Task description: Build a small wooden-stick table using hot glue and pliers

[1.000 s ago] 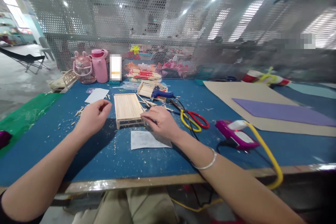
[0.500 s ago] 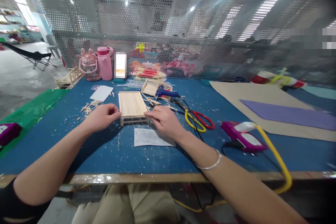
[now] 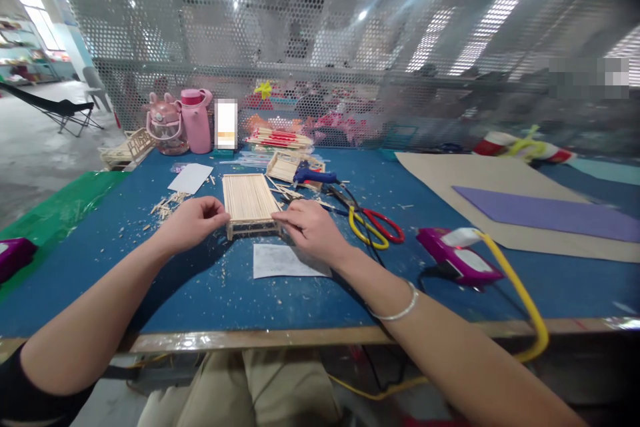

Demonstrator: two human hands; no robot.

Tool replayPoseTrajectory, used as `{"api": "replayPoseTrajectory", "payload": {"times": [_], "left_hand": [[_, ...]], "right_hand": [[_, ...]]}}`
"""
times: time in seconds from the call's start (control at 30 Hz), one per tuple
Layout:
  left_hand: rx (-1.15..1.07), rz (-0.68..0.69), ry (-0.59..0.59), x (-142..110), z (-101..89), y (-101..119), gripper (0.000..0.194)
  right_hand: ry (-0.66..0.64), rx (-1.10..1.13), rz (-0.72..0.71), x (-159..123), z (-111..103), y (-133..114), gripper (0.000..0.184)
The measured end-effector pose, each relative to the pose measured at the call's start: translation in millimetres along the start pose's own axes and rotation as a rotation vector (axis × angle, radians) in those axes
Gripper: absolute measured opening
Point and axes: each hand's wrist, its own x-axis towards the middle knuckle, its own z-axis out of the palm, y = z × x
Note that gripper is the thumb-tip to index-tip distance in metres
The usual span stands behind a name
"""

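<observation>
A flat panel of wooden sticks (image 3: 247, 199) lies on the blue table (image 3: 210, 293) in front of me. My left hand (image 3: 193, 223) pinches its near left corner with curled fingers. My right hand (image 3: 310, 228) grips its near right corner, fingers closed on the edge. A white paper sheet (image 3: 287, 261) lies just below the panel, under my right wrist.
Scissors with red and yellow handles (image 3: 373, 225), a blue glue gun (image 3: 313, 177) and loose sticks lie right of the panel. A magenta device with a yellow cord (image 3: 457, 257) sits further right. Pink bottles (image 3: 195, 121), a purple sheet on cardboard (image 3: 545, 213) and a mesh screen stand behind.
My left hand has moved right from open air onto the panel's left corner. My right hand stays at the right corner. The view shifted slightly.
</observation>
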Motion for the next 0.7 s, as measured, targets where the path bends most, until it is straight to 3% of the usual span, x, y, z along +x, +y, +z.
{"api": "replayPoseTrajectory", "payload": {"times": [0.17, 0.27, 0.47, 0.7], "left_hand": [[-0.052, -0.015, 0.021, 0, -1.9, -1, 0.027], [-0.089, -0.021, -0.009, 1, -2.2, -3, 0.025], [-0.124, -0.014, -0.046, 0, -1.1, -3, 0.021], [-0.618, -0.286, 0.108, 12, 10.4, 4, 0.018]], "right_hand": [[0.098, 0.124, 0.239, 1, -5, -2, 0.019], [0.092, 0.14, 0.285, 1, -5, -1, 0.009], [-0.013, 0.168, 0.296, 1, -2, -1, 0.016], [-0.245, 0.073, 0.385, 3, -2, -4, 0.009]]}}
